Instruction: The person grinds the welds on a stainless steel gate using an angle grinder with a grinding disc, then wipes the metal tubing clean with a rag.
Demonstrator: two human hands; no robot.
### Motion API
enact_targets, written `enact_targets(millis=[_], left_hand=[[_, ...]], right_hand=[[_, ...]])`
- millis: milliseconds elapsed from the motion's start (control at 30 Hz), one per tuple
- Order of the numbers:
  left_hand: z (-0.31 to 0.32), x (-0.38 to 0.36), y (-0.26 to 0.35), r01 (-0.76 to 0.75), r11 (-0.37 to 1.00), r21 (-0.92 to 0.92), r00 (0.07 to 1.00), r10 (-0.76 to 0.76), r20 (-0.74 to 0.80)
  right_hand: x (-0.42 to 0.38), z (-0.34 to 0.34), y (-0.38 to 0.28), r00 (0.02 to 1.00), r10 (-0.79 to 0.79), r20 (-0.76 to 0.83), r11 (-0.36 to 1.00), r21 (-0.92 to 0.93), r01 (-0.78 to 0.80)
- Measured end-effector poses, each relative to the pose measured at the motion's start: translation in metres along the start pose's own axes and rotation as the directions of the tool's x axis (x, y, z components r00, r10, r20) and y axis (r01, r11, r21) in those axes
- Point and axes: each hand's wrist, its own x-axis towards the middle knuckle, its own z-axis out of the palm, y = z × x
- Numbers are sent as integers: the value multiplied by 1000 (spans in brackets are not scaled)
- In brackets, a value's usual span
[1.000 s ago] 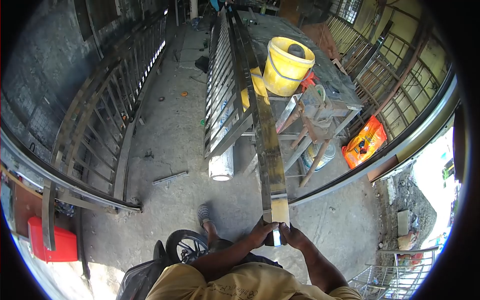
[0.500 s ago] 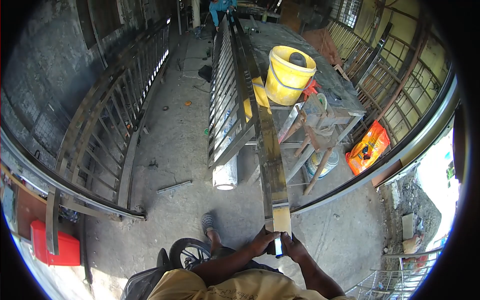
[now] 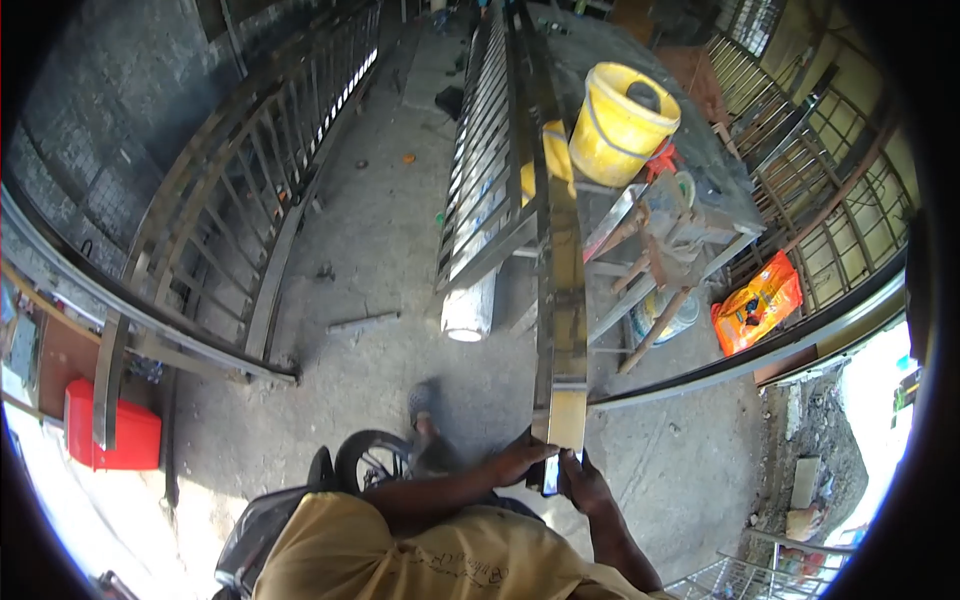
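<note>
A long metal bar [image 3: 566,330] runs away from my body past the workbench, its near end at my waist. My left hand [image 3: 522,463] is closed round the left side of that end, and my right hand [image 3: 586,484] grips its right side. Both thumbs lie near the top face. Between the hands the end face shows bright and bluish. Beside the bar lies a slatted metal frame [image 3: 484,160]. A yellow cloth or sheet [image 3: 557,160] hangs over the bar farther along.
A yellow bucket [image 3: 618,130] stands on the workbench [image 3: 735,205]. Another railing [image 3: 225,200] leans along the left wall. A white cylinder [image 3: 467,312] lies below the frame. A motorcycle wheel [image 3: 372,462] is near my foot. An orange bag [image 3: 757,305] and red box [image 3: 112,425] flank the area.
The view has shifted, so the bench and bucket appear farther right and higher. The person in blue at the far end is now mostly out of frame. Both hands still hold the bar's end.
</note>
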Motion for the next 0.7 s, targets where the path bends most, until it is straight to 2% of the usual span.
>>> enact_targets(millis=[67,133,167,200,233,300,333,400,433,467,500,567,633,667,700], left_hand=[[-21,2,-13,75,997,35,997,-77,31],[-29,-6,3,148,972,184,983,-165,82],[-33,-5,13,155,958,241,975,-188,118],[-36,-3,24,124,951,284,968,-179,176],[-47,0,32,213,967,138,950,-238,202],[-77,4,53,396,906,-148,896,-346,278],[-91,9,74,388,918,-83,903,-361,233],[-123,22,102,394,911,-119,902,-359,242],[-139,27,111,430,889,-156,886,-383,262],[-155,34,112,449,881,-147,870,-395,294],[-158,38,126,447,888,-109,868,-400,295],[-149,24,135,454,888,-70,856,-413,310],[-139,20,137,436,900,-22,846,-402,349],[-138,17,123,408,912,-40,842,-358,404],[-136,15,105,388,920,-54,858,-340,385]], right_hand=[[9,2,18,991,-125,39,991,52,123],[11,8,19,991,-116,63,986,130,107],[9,10,18,987,-139,80,973,197,121],[7,14,15,987,-153,54,974,177,142],[4,19,12,986,-168,24,975,155,162],[-8,28,-3,988,-150,-17,980,127,151],[-9,32,-2,986,-150,-68,980,120,157],[-5,30,18,988,-133,-83,975,169,146],[-3,27,22,985,-168,-45,972,160,173],[-6,29,6,995,-95,-4,972,218,93],[2,19,35,992,-125,4,988,92,124],[-2,22,27,998,-61,33,998,36,60],[-2,25,0,997,-52,55,999,9,51],[-3,32,-17,996,-59,64,998,9,59],[-7,39,-32,995,-63,76,998,7,63]])
